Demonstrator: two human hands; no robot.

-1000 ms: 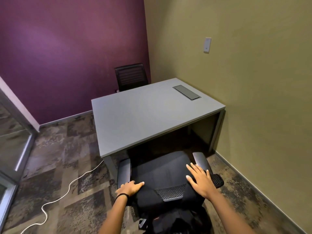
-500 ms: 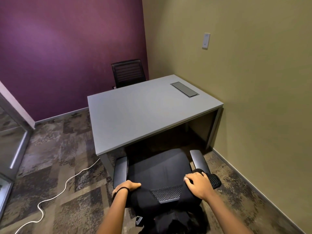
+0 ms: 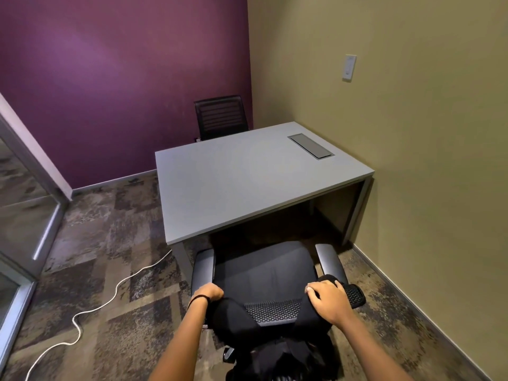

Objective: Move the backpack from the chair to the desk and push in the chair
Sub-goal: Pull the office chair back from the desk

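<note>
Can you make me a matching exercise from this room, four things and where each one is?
Things:
1. far chair
2. white cable
3. wall switch
4. hands: left hand, right hand

Places:
A. on the tan wall
B. on the near chair's backrest
C. against the purple wall, behind the desk
D. on the carpet, left of the desk

Pairs: 1-C, 2-D, 3-A, 4-B

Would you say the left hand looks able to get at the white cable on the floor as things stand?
Probably not without stepping over: the left hand grips the chair back, and the cable lies low on the carpet off to its left, though nothing blocks the way.
</note>
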